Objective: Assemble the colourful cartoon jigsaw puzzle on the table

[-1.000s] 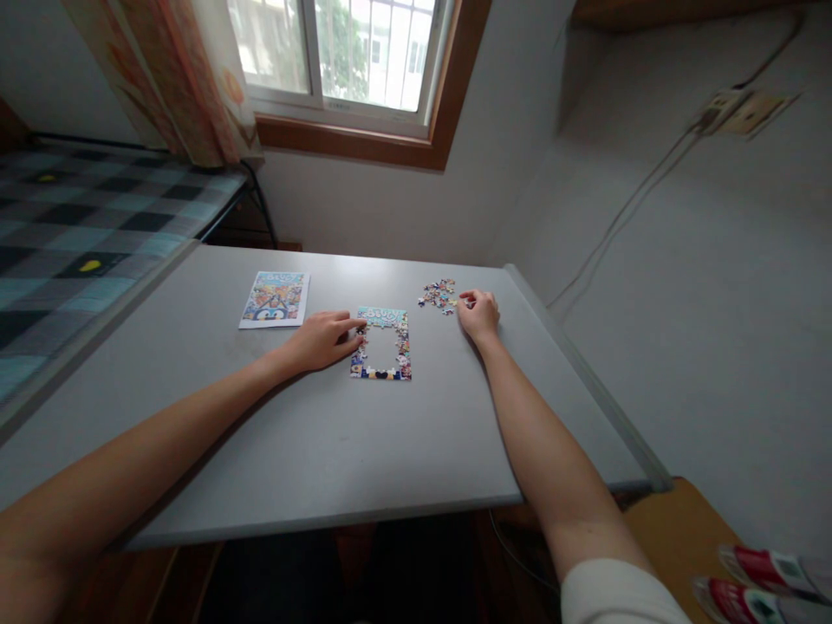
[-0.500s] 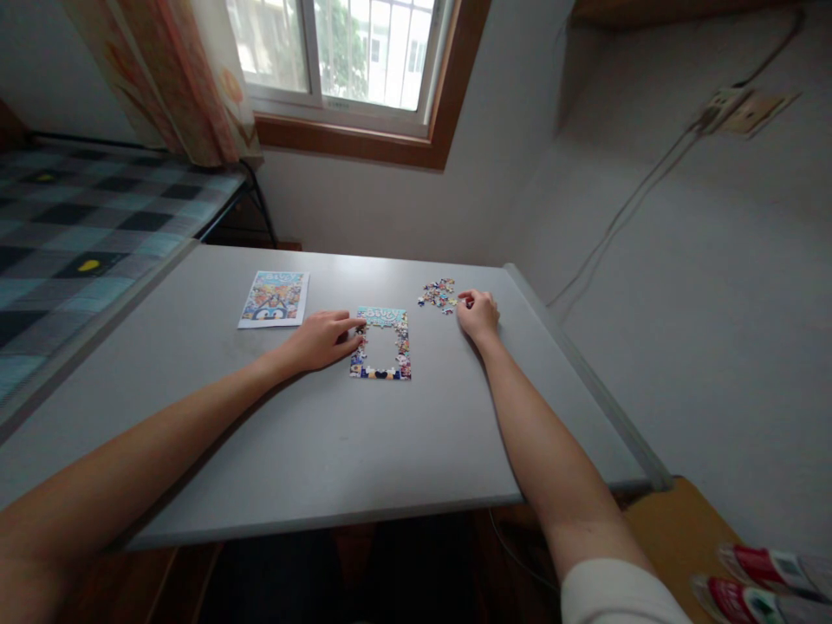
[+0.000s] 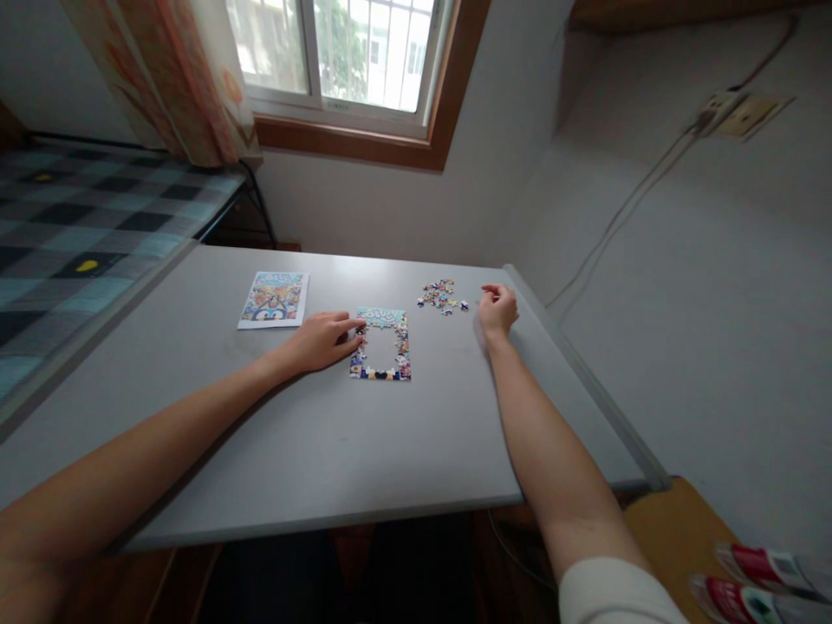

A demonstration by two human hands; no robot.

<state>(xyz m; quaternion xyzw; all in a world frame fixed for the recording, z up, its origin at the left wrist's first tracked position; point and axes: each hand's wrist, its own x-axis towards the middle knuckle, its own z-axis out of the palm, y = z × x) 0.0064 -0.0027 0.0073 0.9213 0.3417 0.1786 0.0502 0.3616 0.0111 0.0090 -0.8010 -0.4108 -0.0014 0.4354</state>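
Observation:
A partly built jigsaw frame point(image 3: 385, 343) lies on the grey table point(image 3: 325, 433), its middle still bare. My left hand point(image 3: 321, 338) rests flat against the frame's left edge, its index finger stretched onto the top left corner. A small pile of loose puzzle pieces point(image 3: 440, 296) sits to the right of the frame. My right hand point(image 3: 497, 310) is lifted just right of that pile, with its fingers curled in. Whether a piece is pinched between them is too small to make out.
A printed reference picture point(image 3: 274, 299) lies left of the frame. The table's raised right rim point(image 3: 585, 373) runs close to the white wall. A bed with a checked cover point(image 3: 78, 234) stands to the left, and a window with a curtain is behind the table.
My right hand has left the loose pieces, rising and shifting to the right with its fingers curled. My left hand has stayed on the frame.

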